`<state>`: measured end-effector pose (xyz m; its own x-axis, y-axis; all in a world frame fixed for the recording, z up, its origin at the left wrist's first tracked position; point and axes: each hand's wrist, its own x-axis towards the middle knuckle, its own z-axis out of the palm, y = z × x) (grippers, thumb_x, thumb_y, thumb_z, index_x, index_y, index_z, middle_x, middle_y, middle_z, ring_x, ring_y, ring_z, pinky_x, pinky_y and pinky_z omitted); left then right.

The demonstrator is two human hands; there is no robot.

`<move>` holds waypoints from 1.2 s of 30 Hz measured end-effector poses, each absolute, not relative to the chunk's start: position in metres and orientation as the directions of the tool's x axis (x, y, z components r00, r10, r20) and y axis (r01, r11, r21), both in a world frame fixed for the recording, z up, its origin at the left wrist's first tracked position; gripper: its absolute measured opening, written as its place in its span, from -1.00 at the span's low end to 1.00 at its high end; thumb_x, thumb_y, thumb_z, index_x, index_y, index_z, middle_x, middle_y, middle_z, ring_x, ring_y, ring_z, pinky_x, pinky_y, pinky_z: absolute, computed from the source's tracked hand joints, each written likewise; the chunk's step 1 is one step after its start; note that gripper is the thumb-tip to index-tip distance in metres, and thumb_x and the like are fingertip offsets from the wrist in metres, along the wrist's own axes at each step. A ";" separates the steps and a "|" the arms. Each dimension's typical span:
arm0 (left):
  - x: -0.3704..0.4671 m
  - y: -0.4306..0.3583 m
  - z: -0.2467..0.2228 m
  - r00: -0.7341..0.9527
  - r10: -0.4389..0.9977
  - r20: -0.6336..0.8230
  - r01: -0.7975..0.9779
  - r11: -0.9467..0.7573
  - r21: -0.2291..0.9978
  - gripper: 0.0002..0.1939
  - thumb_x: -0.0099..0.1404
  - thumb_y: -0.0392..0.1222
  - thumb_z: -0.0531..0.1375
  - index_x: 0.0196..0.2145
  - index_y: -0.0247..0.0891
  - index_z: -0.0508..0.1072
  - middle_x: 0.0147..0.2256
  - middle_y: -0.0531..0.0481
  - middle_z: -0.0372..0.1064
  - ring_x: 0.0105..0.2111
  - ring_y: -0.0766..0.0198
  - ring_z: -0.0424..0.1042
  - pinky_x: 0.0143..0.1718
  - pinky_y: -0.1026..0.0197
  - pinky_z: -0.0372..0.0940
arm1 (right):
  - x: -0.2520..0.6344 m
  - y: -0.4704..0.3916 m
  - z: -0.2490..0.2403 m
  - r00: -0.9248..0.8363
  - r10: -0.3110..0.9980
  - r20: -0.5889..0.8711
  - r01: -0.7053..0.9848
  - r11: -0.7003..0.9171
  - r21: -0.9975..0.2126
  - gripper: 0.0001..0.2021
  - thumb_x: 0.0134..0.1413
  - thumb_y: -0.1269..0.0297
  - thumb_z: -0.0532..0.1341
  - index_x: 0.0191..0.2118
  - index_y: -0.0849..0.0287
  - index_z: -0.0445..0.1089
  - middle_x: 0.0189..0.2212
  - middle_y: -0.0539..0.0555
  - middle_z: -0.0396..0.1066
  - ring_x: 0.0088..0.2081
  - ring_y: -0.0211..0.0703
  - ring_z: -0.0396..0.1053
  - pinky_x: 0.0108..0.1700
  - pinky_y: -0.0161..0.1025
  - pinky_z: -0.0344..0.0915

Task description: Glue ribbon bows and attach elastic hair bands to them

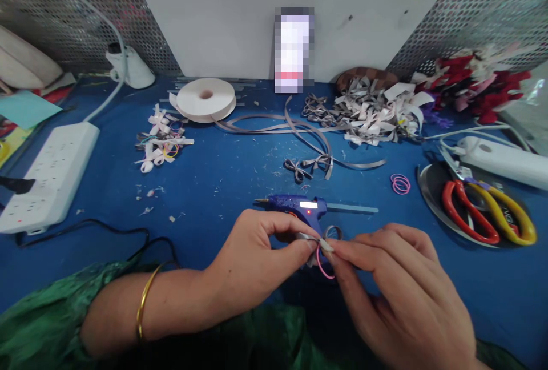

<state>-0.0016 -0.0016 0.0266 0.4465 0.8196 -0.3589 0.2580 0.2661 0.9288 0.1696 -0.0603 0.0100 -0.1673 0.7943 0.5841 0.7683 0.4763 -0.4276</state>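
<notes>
Between both hands, low in the middle of the view, is a small grey ribbon bow (333,233) with a pink elastic band (324,267) hanging beneath it. My left hand (261,256) pinches the bow's left side between thumb and forefinger. From the right, my right hand (394,278) pinches the bow's other side with thumb and fingertips; the exact contact is partly hidden. Just beyond the hands lies a blue glue gun (282,203) on its side, a red light lit and a clear glue stick (353,208) in its back end.
Loose grey bows (297,170) lie near grey ribbon (265,128). Behind are a white ribbon spool (205,99), a bow pile (368,113) and a propped phone (293,50). Finished-looking bows (156,139) and a power strip (49,176) sit left; pink bands (400,184) and scissors (471,221) right.
</notes>
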 end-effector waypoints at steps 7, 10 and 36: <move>-0.001 -0.002 0.028 0.447 0.813 -0.373 0.255 0.284 0.924 -0.86 0.19 -0.33 0.24 -0.40 -0.33 0.64 -0.43 -0.02 0.60 -0.39 0.27 0.51 -0.26 0.29 0.37 | 0.168 -0.057 0.011 -0.132 0.801 0.585 0.760 0.460 -0.459 -0.94 0.13 0.50 0.27 -0.32 0.22 0.45 -0.48 0.00 0.50 -0.45 -0.28 0.39 -0.24 -0.18 0.21; -0.001 -0.002 0.028 0.451 0.808 -0.379 0.249 0.294 0.923 -0.86 0.19 -0.29 0.25 -0.39 -0.33 0.65 -0.43 -0.04 0.60 -0.38 0.24 0.51 -0.27 0.27 0.36 | 0.170 -0.057 0.011 -0.137 0.788 0.601 0.747 0.480 -0.460 -0.91 0.11 0.53 0.27 -0.31 0.21 0.45 -0.47 -0.02 0.51 -0.46 -0.30 0.39 -0.24 -0.19 0.20; -0.021 -0.003 0.059 0.421 0.892 -0.166 -0.007 0.186 0.982 -0.89 0.18 -0.27 0.30 -0.37 -0.36 0.62 -0.47 -0.04 0.56 -0.45 0.31 0.48 -0.29 0.26 0.42 | 0.165 -0.042 0.069 -0.172 0.699 0.694 0.680 0.594 -0.430 -0.93 0.15 0.42 0.28 -0.32 0.11 0.44 -0.54 -0.08 0.43 -0.48 -0.27 0.38 -0.34 -0.21 0.26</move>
